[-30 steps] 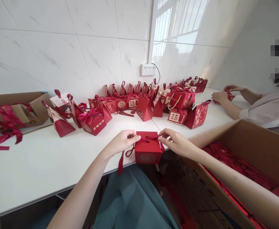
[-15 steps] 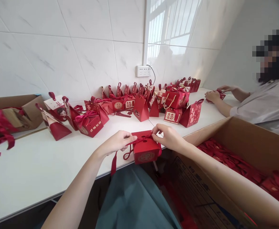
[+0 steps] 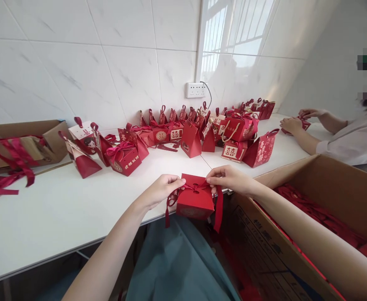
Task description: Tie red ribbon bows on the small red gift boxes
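A red gift box (image 3: 196,204) sits at the front edge of the white table, tilted slightly toward me. Across its top runs a dark red ribbon (image 3: 218,211), crossed at the middle, with loose ends hanging at both sides. My left hand (image 3: 167,188) pinches the ribbon at the box's left top edge. At the right top edge my right hand (image 3: 225,179) pinches the ribbon's other side. A twisted red cord loop (image 3: 171,200) hangs beside the box under my left fingers.
Several finished red boxes (image 3: 125,159) stand along the table (image 3: 76,209). At left is a cardboard box (image 3: 56,138) with ribbons (image 3: 20,154). A large carton (image 3: 352,179) of red pieces stands at right. Beyond it, another person's hands (image 3: 293,125) hold a small red box.
The view has shifted left. A long ribbon end now hangs at the gift box's right side, and the left hanging end looks shorter. Both hands still pinch the ribbon.
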Available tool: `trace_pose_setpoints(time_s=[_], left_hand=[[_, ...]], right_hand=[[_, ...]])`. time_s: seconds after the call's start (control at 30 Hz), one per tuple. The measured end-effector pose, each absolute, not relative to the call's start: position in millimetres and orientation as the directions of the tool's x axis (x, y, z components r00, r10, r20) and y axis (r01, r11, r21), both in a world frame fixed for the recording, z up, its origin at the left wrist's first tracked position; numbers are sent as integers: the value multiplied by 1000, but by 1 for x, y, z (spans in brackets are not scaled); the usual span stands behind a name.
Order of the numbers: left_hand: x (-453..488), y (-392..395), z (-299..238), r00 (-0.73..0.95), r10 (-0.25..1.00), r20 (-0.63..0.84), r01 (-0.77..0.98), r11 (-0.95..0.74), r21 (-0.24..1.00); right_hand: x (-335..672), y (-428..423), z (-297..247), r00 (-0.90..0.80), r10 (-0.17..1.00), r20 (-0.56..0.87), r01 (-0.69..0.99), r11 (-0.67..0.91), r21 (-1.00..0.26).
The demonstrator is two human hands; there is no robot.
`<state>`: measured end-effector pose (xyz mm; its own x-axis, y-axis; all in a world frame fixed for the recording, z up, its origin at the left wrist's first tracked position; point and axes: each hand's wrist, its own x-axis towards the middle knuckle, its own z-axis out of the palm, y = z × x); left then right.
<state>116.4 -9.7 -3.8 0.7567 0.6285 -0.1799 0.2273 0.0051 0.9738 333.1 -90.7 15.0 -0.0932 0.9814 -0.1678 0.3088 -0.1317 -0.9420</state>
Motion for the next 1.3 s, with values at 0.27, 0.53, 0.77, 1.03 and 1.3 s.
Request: trace_pose_setpoints(time_s=[0.27,0.53,0.77,1.03,1.3], left_hand=[[122,-20,-15,654,730,-200,91,186,978],[134,-32,-27,542,835,-90,69,63,996],[133,-31,-28,564,823,-62,136,-18,991],[127,-27,-17,642,741,-197,168,115,979],[129,-28,-21,629,761,-159,165,70,984]], right_hand=[[340,-97,9,-169,944,-285,54,-280,-959],[336,-100,6,-70,982,-176,313,-146,-938],[333,-98,7,-21,988,-156,408,-134,-903],[337,-95,7,-132,977,-166,401,-101,-911],[336,-96,-4,-103,986,-133,257,-102,-961]])
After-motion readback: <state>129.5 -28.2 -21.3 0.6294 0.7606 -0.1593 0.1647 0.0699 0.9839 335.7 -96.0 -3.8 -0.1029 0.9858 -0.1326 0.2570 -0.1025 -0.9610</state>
